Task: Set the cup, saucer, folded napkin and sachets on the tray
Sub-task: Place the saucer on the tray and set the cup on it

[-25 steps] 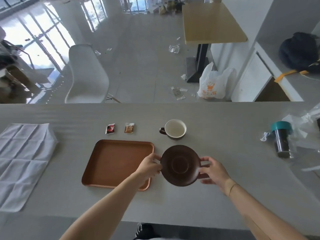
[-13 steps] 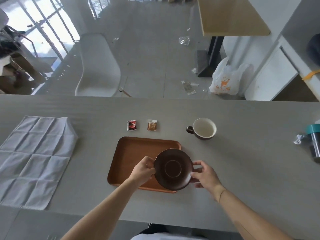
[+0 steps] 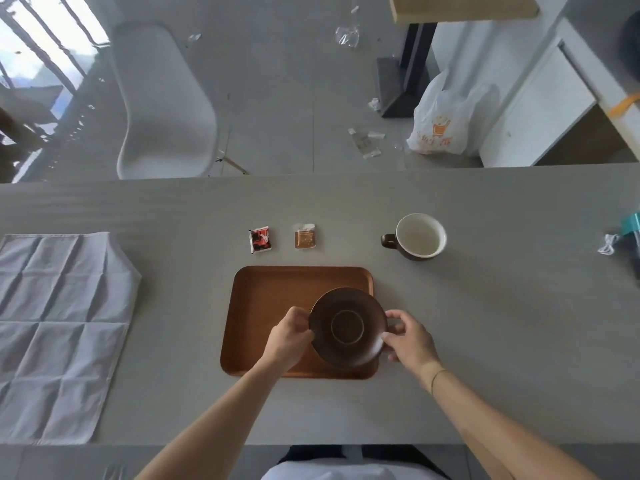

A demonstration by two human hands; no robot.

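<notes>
While both hands grip the dark brown saucer (image 3: 347, 328) by opposite edges of its rim, it sits over the right half of the wooden tray (image 3: 270, 306), its right edge reaching just past the tray's right rim; whether it already rests on the tray floor or is a little above it cannot be told. The left hand (image 3: 289, 337) is curled closed on the saucer's left edge, and the right hand (image 3: 408, 337) pinches the right edge between thumb and fingers. To seat it well, the saucer should be kept level, brought slightly leftward so that it lies wholly inside the raised rim, and lowered flat before either hand lets go; a release with one edge on the rim would probably leave it tilted. Room should be left on the tray's left half for the remaining items. The cup (image 3: 417, 236) stands on the desk (image 3: 502, 323) at upper right of the tray, the red sachet (image 3: 260, 239) and the brown sachet (image 3: 305, 236) lie just beyond its far edge, and the napkin (image 3: 59, 317), as yet unfolded, lies at the left of the frame.
</notes>
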